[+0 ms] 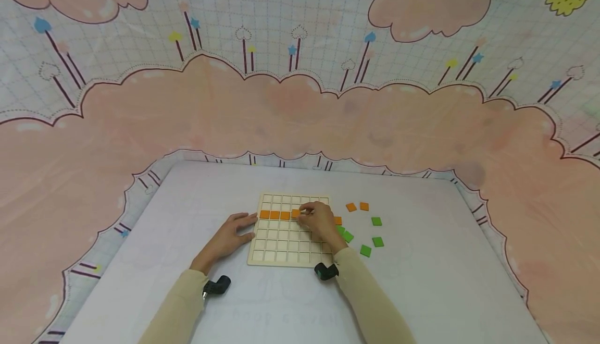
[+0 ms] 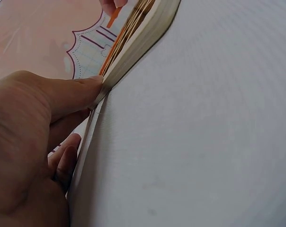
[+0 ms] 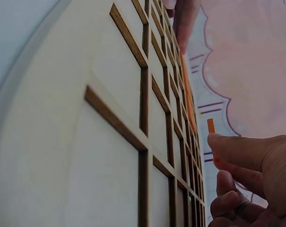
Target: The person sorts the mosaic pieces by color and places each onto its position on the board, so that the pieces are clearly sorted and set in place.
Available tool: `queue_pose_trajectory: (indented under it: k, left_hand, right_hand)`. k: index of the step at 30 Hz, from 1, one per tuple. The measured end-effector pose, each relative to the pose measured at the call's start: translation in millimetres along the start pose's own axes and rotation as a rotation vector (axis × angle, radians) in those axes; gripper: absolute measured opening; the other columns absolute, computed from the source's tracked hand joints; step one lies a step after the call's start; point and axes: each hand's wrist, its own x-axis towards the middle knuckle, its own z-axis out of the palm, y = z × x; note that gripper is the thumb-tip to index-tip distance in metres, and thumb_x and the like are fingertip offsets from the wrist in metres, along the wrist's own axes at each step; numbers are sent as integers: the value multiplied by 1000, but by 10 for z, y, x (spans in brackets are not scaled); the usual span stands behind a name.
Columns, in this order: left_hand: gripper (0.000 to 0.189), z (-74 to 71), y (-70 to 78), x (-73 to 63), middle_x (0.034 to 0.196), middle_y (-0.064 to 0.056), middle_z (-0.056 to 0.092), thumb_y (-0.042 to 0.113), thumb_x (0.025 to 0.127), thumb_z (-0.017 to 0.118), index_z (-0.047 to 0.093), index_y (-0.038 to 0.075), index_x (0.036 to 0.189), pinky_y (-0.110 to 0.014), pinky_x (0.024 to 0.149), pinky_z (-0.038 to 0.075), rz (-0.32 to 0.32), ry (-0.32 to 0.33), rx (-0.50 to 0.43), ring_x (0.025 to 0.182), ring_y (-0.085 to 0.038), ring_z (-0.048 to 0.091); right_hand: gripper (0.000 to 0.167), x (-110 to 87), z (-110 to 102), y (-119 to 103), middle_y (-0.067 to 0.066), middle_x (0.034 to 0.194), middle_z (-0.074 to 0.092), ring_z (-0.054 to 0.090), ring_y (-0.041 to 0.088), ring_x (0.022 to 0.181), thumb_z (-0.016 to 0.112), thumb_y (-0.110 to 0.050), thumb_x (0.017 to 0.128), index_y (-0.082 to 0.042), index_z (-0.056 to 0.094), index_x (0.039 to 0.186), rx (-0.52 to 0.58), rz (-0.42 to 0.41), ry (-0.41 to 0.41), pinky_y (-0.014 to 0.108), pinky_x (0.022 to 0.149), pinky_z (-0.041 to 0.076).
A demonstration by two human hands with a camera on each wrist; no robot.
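Note:
A pale wooden grid board (image 1: 281, 255) lies on the white table, with a row of 3 orange tiles (image 1: 275, 215) on its left part. Just right of that row, my right hand (image 1: 320, 222) pinches another orange square tile (image 1: 296, 213) between thumb and finger. The right wrist view shows this tile (image 3: 210, 126) on edge, raised above the grid. My left hand (image 1: 228, 236) rests against the board's left side, its fingers extended; in the left wrist view the thumb (image 2: 79, 94) touches the board's edge.
Right of the board lie loose orange tiles (image 1: 351, 207) and several green tiles (image 1: 365, 250), some close beside the right hand. A patterned cloth (image 1: 300, 120) with pink clouds hangs behind the white table (image 1: 262, 312) and surrounds it.

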Motion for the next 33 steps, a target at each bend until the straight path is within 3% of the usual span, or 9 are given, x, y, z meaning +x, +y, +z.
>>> queue_pose_trajectory:
  k: [7, 18, 33]
  left_hand:
    - [56, -4, -2, -7, 156, -19, 33, 22, 92, 69, 51, 12, 144, -64, 117, 24, 21, 4, 2, 146, -43, 28]
    - [55, -7, 2, -4, 157, -16, 33, 22, 92, 69, 51, 12, 144, -62, 118, 24, 15, 1, -3, 147, -40, 27]
    - [56, -1, -12, 5, 157, -18, 32, 22, 92, 69, 50, 13, 144, -62, 118, 25, 12, -2, -4, 147, -41, 28]
  right_hand:
    - [24, 23, 26, 16, 4, 90, 67, 57, 16, 79, 77, -18, 83, -10, 75, 105, -38, 26, -11, 28, 70, 48]
    - [24, 29, 46, 38, 3, 90, 67, 55, 14, 76, 76, -20, 83, -13, 75, 106, -109, 32, -19, 26, 66, 45]
    - [25, 5, 56, 11, 4, 94, 67, 57, 16, 81, 78, -22, 84, -14, 75, 107, -111, 50, -22, 30, 71, 48]
